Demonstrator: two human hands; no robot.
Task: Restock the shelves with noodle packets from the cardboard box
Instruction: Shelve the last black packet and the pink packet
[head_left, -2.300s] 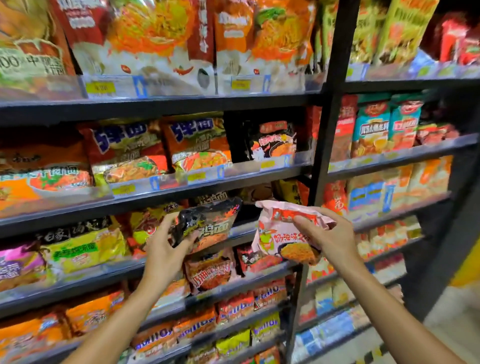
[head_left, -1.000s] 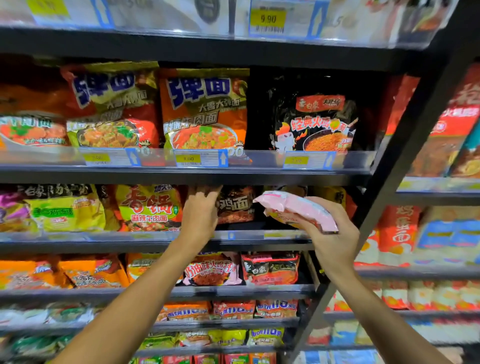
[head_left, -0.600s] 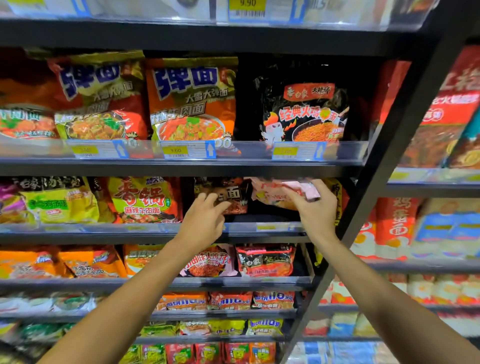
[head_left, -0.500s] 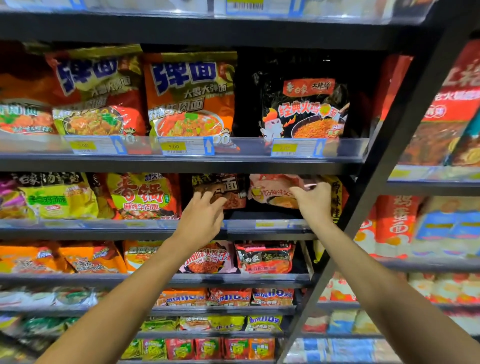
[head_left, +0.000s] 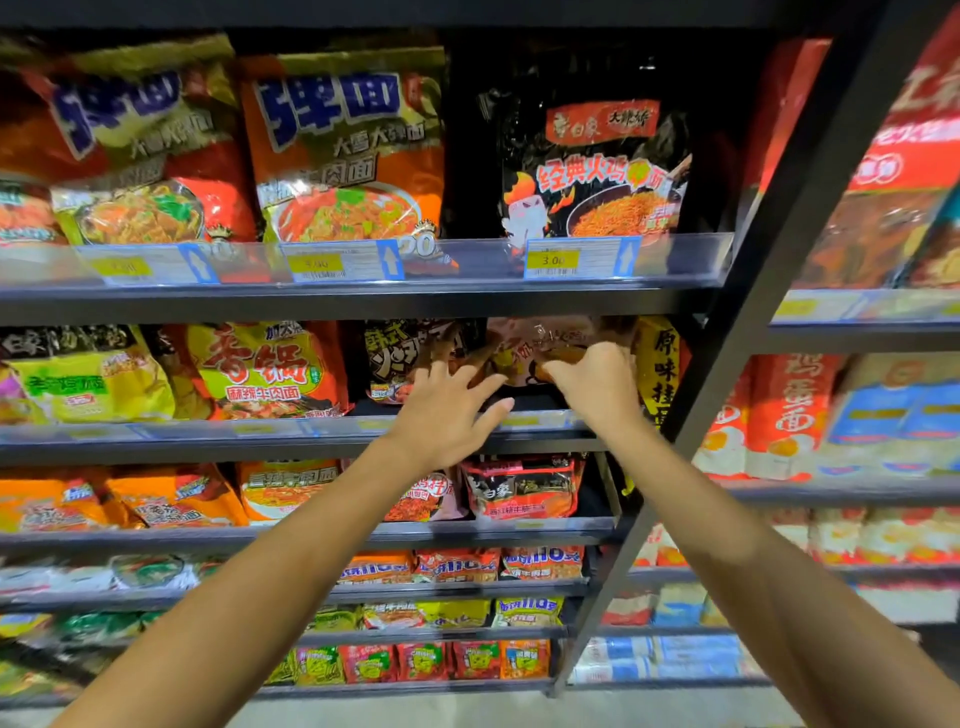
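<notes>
Noodle packets (head_left: 343, 150): glossy plastic film, crinkled. Shelf (head_left: 363, 301): matt dark metal. Price strip (head_left: 467, 260): clear smooth plastic, paper labels held.

Pink plastic noodle packet (head_left: 540, 345), earlier carried in the open air in front of the racks, now pushed in under the upper board onto the black metal shelf (head_left: 311, 441). Right hand (head_left: 597, 387) gone in with it, fingers curled on its lower edge. Left hand (head_left: 447, 415) off the dark packet (head_left: 400, 358), fingers spread beside the pink one.
</notes>
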